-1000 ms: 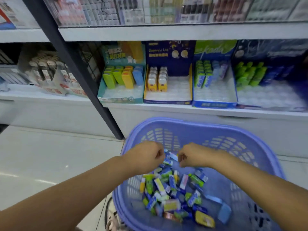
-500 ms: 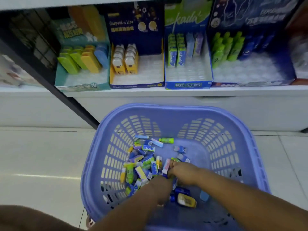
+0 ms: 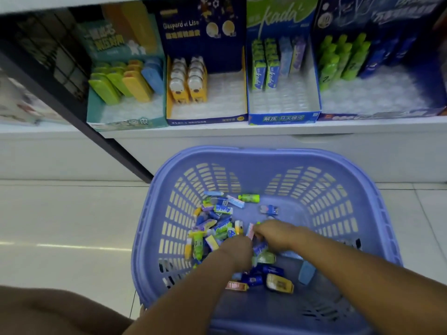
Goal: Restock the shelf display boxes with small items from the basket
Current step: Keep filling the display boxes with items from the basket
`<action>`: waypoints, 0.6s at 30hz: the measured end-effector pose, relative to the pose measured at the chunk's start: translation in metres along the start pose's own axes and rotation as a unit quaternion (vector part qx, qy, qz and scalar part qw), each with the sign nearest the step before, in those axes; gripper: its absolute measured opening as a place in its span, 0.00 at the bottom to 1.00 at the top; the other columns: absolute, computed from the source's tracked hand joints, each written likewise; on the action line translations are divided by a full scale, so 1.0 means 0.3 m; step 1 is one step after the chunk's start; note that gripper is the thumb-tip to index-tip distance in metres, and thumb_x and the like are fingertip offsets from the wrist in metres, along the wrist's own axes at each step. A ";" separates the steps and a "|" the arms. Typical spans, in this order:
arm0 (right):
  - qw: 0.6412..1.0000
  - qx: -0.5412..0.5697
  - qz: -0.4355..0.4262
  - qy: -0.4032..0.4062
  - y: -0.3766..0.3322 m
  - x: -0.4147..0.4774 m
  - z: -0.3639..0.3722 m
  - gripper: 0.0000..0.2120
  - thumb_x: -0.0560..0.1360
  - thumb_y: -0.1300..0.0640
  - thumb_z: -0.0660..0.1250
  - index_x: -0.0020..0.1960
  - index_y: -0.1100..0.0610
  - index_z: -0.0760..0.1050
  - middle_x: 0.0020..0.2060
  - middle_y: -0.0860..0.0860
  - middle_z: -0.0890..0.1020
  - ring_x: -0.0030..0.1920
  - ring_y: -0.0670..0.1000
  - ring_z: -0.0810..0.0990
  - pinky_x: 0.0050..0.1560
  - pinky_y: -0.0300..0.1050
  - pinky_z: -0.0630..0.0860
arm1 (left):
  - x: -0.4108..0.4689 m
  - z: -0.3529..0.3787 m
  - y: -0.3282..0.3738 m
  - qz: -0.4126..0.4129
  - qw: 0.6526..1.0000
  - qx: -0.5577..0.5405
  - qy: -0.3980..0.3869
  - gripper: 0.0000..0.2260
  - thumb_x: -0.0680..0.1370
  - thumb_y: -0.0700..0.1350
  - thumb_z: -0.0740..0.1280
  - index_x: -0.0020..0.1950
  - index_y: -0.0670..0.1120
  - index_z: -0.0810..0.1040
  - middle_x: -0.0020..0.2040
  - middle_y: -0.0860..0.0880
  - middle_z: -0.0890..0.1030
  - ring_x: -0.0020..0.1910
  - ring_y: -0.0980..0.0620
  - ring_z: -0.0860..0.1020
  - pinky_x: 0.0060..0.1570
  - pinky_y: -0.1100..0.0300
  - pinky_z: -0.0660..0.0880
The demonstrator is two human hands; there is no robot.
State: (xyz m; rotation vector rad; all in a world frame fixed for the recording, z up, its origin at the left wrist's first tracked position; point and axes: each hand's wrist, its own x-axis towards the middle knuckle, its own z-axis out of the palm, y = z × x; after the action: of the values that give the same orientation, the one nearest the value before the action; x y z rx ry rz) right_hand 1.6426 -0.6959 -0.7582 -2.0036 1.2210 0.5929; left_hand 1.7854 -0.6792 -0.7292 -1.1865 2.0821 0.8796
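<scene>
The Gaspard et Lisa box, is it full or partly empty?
Partly empty: the box holds two rows of yellow items at left; rest bare.

Basket [image 3: 266, 153]: lavender-blue, slotted walls. Small items [image 3: 217, 228] inside: mixed blue, green, yellow, white, a few pink.
Left to right: teal box [image 3: 128, 123], green/yellow/blue cases [image 3: 125, 81]; navy box [image 3: 205, 120], yellow-and-white bear packs [image 3: 188, 83]; blue-and-green box [image 3: 283, 118], green-blue packs [image 3: 264, 68]; dark blue box [image 3: 387, 116], lime bottles [image 3: 338, 61].
Shelf [image 3: 217, 131] white. Floor [image 3: 60, 213]: off-white tiles.
</scene>
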 end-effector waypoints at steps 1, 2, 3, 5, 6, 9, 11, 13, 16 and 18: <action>1.000 0.008 0.004 -0.022 0.002 -0.004 -0.034 0.12 0.73 0.65 0.66 0.49 0.49 0.70 0.55 0.56 0.78 0.45 0.51 0.72 0.39 0.42 0.66 | -0.006 -0.026 -0.013 -0.003 1.000 -0.016 0.005 0.10 0.74 0.41 0.69 0.51 0.37 0.79 0.49 0.38 0.78 0.52 0.39 0.78 0.50 0.48 0.75; 0.999 0.015 0.006 -0.045 0.003 -0.011 -0.072 0.15 0.71 0.63 0.69 0.52 0.47 0.72 0.53 0.55 0.79 0.43 0.50 0.72 0.37 0.40 0.66 | -0.015 -0.058 -0.027 -0.008 0.999 -0.032 0.005 0.08 0.74 0.42 0.70 0.47 0.38 0.79 0.46 0.40 0.78 0.50 0.40 0.78 0.50 0.48 0.76; 0.998 0.022 0.011 -0.059 0.002 -0.015 -0.108 0.17 0.70 0.60 0.72 0.56 0.48 0.74 0.50 0.54 0.81 0.41 0.49 0.73 0.35 0.40 0.66 | -0.030 -0.096 -0.041 -0.012 0.999 -0.049 0.002 0.06 0.74 0.42 0.70 0.43 0.39 0.77 0.44 0.42 0.76 0.48 0.42 0.77 0.50 0.49 0.76; 0.997 0.057 0.022 -0.050 -0.005 -0.030 -0.181 0.19 0.70 0.57 0.73 0.60 0.52 0.75 0.45 0.54 0.82 0.37 0.50 0.75 0.37 0.40 0.69 | -0.075 -0.190 -0.073 -0.025 0.996 -0.081 -0.017 0.07 0.75 0.43 0.69 0.40 0.41 0.75 0.43 0.44 0.75 0.43 0.44 0.75 0.47 0.52 0.74; 0.996 0.088 0.017 -0.028 -0.015 -0.042 -0.218 0.17 0.70 0.56 0.73 0.58 0.53 0.75 0.42 0.53 0.82 0.35 0.49 0.75 0.36 0.40 0.70 | -0.105 -0.244 -0.088 -0.033 0.994 -0.102 -0.025 0.07 0.76 0.43 0.68 0.41 0.42 0.75 0.45 0.44 0.75 0.41 0.45 0.75 0.44 0.52 0.74; 0.975 0.207 -0.025 0.076 -0.067 -0.097 -0.332 0.11 0.69 0.54 0.74 0.47 0.57 0.76 0.32 0.49 0.75 0.30 0.45 0.70 0.31 0.38 0.67 | -0.229 -0.404 -0.134 -0.050 0.982 -0.184 -0.005 0.03 0.76 0.42 0.67 0.46 0.43 0.75 0.45 0.42 0.75 0.40 0.46 0.76 0.40 0.56 0.77; 0.941 0.308 -0.072 0.120 -0.125 -0.149 -0.413 0.11 0.70 0.52 0.74 0.42 0.59 0.77 0.29 0.49 0.73 0.30 0.47 0.67 0.30 0.37 0.64 | -0.339 -0.507 -0.164 -0.056 0.966 -0.251 0.029 0.02 0.76 0.40 0.66 0.46 0.42 0.75 0.43 0.43 0.73 0.38 0.49 0.74 0.32 0.62 0.76; 0.910 0.363 -0.116 0.164 -0.191 -0.195 -0.487 0.15 0.72 0.50 0.71 0.41 0.63 0.78 0.26 0.51 0.68 0.29 0.47 0.63 0.28 0.36 0.60 | -0.455 -0.594 -0.197 -0.057 0.946 -0.316 0.054 0.03 0.76 0.40 0.66 0.44 0.41 0.76 0.41 0.44 0.79 0.35 0.51 0.75 0.30 0.64 0.73; 0.861 0.405 -0.152 0.266 -0.258 -0.245 -0.585 0.12 0.73 0.50 0.69 0.39 0.59 0.78 0.26 0.49 0.67 0.28 0.45 0.63 0.27 0.33 0.60 | -0.580 -0.668 -0.239 -0.042 0.900 -0.422 0.102 0.07 0.76 0.42 0.63 0.42 0.41 0.76 0.39 0.44 0.84 0.31 0.52 0.76 0.30 0.63 0.69; 0.813 0.445 -0.159 0.341 -0.266 -0.268 -0.652 0.05 0.73 0.55 0.70 0.42 0.56 0.77 0.26 0.45 0.74 0.25 0.42 0.69 0.27 0.31 0.66 | -0.622 -0.689 -0.241 -0.022 0.845 -0.512 0.153 0.07 0.77 0.43 0.61 0.42 0.41 0.75 0.35 0.45 0.82 0.28 0.52 0.75 0.28 0.63 0.69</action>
State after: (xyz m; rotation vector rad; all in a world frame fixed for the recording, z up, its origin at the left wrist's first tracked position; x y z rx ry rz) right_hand 1.6819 -0.7750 -0.5502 -1.5077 1.1647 -0.8285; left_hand 1.8977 -0.7731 -0.4815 -1.9797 1.7586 2.0210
